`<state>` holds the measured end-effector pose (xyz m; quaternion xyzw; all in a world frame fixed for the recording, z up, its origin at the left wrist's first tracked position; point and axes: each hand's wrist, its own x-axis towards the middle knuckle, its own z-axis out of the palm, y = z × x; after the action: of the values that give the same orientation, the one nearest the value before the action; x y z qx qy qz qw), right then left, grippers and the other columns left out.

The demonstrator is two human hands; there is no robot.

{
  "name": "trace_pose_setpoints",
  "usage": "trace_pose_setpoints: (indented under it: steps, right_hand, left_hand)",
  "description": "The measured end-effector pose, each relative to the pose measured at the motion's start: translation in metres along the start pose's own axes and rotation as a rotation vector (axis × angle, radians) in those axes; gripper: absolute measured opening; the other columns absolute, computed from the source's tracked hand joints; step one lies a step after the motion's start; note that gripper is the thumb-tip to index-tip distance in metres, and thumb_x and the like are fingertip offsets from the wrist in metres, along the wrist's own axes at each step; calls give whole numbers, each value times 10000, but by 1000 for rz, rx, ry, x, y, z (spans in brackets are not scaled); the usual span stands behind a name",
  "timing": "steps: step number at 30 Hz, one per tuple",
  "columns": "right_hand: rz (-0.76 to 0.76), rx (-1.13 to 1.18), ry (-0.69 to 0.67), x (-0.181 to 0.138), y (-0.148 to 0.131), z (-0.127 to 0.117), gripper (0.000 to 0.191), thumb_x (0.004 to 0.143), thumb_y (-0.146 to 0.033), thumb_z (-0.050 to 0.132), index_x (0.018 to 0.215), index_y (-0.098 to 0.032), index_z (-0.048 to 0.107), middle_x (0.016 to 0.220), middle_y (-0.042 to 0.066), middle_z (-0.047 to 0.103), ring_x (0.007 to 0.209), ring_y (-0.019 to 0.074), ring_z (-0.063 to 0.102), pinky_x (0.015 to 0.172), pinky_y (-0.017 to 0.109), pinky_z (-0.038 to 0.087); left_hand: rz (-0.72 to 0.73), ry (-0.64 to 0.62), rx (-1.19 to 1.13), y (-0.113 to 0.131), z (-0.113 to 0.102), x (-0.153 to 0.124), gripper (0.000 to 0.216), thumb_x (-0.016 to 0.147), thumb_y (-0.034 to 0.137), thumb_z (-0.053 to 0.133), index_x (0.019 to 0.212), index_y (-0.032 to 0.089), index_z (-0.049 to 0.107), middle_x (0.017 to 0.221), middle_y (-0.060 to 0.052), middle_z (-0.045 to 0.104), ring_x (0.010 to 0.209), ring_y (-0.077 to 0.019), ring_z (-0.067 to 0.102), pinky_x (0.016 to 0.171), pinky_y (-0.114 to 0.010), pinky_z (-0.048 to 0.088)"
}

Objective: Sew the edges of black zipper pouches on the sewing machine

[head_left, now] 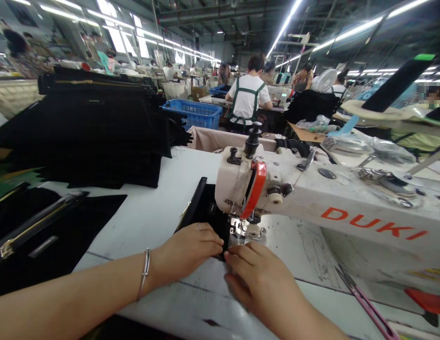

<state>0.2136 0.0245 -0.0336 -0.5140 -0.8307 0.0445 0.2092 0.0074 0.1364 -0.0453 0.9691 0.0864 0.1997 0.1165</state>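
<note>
A black fabric panel (206, 197) with a small label and a zipper along its left edge lies under the head of a white sewing machine (294, 182). My left hand (191, 248), wearing a ring and a wrist bangle, rests on the panel's near part, fingers together and bent down at its edge. Just in front of the presser foot (240, 230), my right hand (260, 274) has its fingertips closed at the panel's near right edge. The two hands' fingertips almost meet. My fingers hide the fabric's near end.
A tall stack of black fabric panels (95, 123) stands at the left. Nearer are more black zippered pieces (74, 226). Pink-handled scissors (368, 302) lie at the right. Behind are a blue basket (202, 113), a thread cone (395, 85) and a seated person (248, 97).
</note>
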Motion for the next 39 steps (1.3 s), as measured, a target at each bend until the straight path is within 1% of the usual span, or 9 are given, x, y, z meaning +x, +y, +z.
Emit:
trace_pose_setpoints:
  steps: [5,10,16,19,26,29,32,35,39]
  right_hand:
    - [62,-34,-19,9,14,3,312,847,-199,667,1160,-197,660,1019,64,650,928,235,595,834,401,528]
    - [130,-82,-23,12,21,12,340,897,-208,599,1234,-179,626,1000,92,660,901,246,619,813,408,515]
    - [199,-116,-79,16,21,13,378,922,-245,548,1294,-182,581,1018,95,660,904,260,615,798,403,501]
    - [224,-122,-109,17,20,13,378,935,-271,529,1303,-199,571,1004,84,659,898,261,611,790,399,493]
    - [224,-106,-87,17,20,12,355,930,-274,536,1277,-215,582,1034,65,669,908,253,612,782,378,481]
    - [224,-103,-72,17,21,12,355,930,-268,535,1280,-223,580,1027,60,675,910,249,613,782,371,474]
    - [217,-98,-70,18,21,13,357,931,-266,535,1283,-227,579,1016,62,680,902,246,616,771,365,467]
    - [213,-90,-68,18,22,12,353,931,-260,537,1280,-228,585,1005,64,688,887,242,619,755,356,459]
    - [210,-72,-70,17,23,9,339,937,-247,532,1269,-235,597,979,58,695,871,232,618,740,345,452]
  left_hand:
    - [-33,-37,14,-16,2,8,214,971,105,495,1108,155,651,1136,-34,673,1064,-166,579,992,-331,472]
    - [-71,-34,15,-28,3,20,220,985,129,488,1128,153,654,1131,-41,674,1090,-170,589,1015,-332,464]
    - [-94,-44,50,-42,0,35,205,993,168,493,1053,183,689,1085,-26,692,1014,-173,630,964,-328,486]
    - [-118,-34,62,-48,-1,41,221,995,164,486,1027,200,702,1092,-17,698,1056,-176,624,1004,-336,467]
    - [-123,8,58,-51,-2,42,215,976,151,526,1067,235,701,1145,9,691,1123,-185,609,1049,-344,446]
    - [-119,-18,56,-50,-6,43,241,973,127,517,1106,236,686,1173,1,680,1153,-186,591,1062,-354,435]
    - [-139,-57,66,-42,-14,44,233,972,121,505,1086,210,687,1159,-24,679,1139,-206,590,1037,-377,450]
    - [-220,-126,61,-24,-22,42,193,964,169,529,1077,194,683,1142,-49,667,1097,-232,600,987,-398,483]
    - [-335,-229,50,0,-24,36,252,952,218,543,1187,164,619,1196,-94,606,1086,-248,594,954,-422,513]
